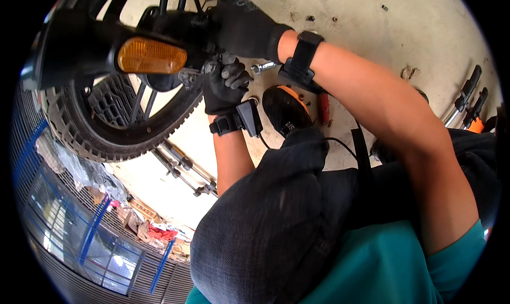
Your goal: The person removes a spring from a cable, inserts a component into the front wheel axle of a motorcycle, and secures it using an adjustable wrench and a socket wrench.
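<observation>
A motorcycle wheel with a knobbly black tyre fills the upper left, beside a black body part carrying an amber lens. My left hand, in a black glove with grey fingertips, is curled closed near the right end of that lens. What it grips is hidden. Just above it, my right hand, also gloved in black, reaches into the dark parts by the wheel; its fingers blend into them. The chrome end of a wrench shows beside my left hand; whether it is held I cannot tell.
Below my right forearm lies a red-handled tool, near my black and orange shoe. Small loose parts dot the pale floor. Metal rods with black fittings lie below the tyre; more black-handled tools lie far right.
</observation>
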The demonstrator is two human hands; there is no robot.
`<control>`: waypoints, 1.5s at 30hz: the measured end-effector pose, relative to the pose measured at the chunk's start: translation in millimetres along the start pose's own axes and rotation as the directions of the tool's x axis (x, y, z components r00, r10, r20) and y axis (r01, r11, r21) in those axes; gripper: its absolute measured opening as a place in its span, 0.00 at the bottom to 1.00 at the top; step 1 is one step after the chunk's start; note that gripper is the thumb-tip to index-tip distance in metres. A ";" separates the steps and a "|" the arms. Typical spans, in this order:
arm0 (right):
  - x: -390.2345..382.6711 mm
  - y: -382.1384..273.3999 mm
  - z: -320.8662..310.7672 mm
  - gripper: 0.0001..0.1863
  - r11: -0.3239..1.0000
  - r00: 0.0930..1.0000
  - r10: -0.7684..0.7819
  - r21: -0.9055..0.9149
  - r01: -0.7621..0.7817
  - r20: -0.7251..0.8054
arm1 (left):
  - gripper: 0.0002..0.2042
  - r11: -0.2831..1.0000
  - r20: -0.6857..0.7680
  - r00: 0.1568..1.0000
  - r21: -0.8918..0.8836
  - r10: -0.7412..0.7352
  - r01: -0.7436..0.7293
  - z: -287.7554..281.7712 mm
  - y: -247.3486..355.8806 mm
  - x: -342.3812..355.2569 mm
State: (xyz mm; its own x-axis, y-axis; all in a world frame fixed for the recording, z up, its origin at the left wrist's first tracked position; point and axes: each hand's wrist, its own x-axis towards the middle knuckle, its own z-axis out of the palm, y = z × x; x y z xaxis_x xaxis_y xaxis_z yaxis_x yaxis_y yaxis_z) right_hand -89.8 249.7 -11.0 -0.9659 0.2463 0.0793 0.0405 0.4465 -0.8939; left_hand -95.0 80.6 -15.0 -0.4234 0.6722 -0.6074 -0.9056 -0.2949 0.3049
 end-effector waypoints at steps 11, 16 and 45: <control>-0.8 -2.5 -1.9 0.13 0.993 0.991 0.111 0.030 -0.114 0.072 | 0.10 0.905 -0.346 0.836 0.158 0.426 -0.396 38.0 -30.2 3.3; 4.6 2.6 5.2 0.11 1.000 0.997 -0.009 -0.027 0.012 0.083 | 0.15 0.998 -0.003 1.000 0.070 0.006 -0.006 1.1 -6.9 -2.8; -3.1 -9.3 -3.7 0.17 0.972 0.986 0.162 0.162 -0.168 0.048 | 0.11 0.993 0.096 0.993 0.088 0.069 -0.078 -19.1 2.1 8.3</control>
State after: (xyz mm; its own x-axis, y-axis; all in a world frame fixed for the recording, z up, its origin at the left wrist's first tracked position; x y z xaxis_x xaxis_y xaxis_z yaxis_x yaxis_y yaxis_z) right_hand -86.2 247.9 -1.3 -0.9577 0.2737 -0.0883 0.1604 0.2538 -0.9538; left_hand -100.8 72.6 -33.4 -0.4808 0.7125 -0.5111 -0.8640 -0.2858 0.4144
